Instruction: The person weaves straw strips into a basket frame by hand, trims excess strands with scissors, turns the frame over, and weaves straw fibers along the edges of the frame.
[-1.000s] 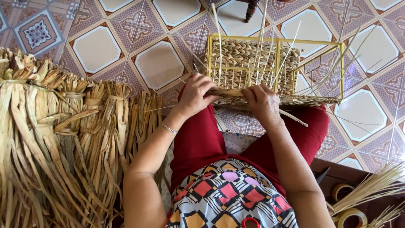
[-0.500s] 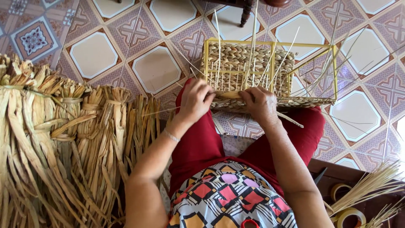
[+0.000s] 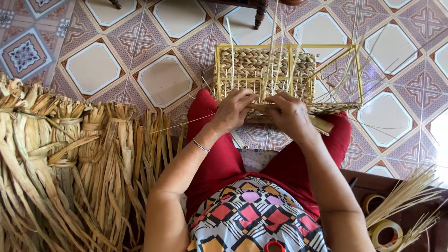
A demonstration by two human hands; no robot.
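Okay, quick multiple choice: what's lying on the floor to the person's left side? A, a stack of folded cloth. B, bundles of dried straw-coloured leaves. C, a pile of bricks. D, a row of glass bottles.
B: tied bundles of dried leaves lie on the patterned tile floor to the person's left, while the left hand and right hand work at the half-woven basket.

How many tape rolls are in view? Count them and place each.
2. One tape roll lies on the dark surface at lower right; the other tape roll sits just below it, beside the thin reeds. More could be hidden.
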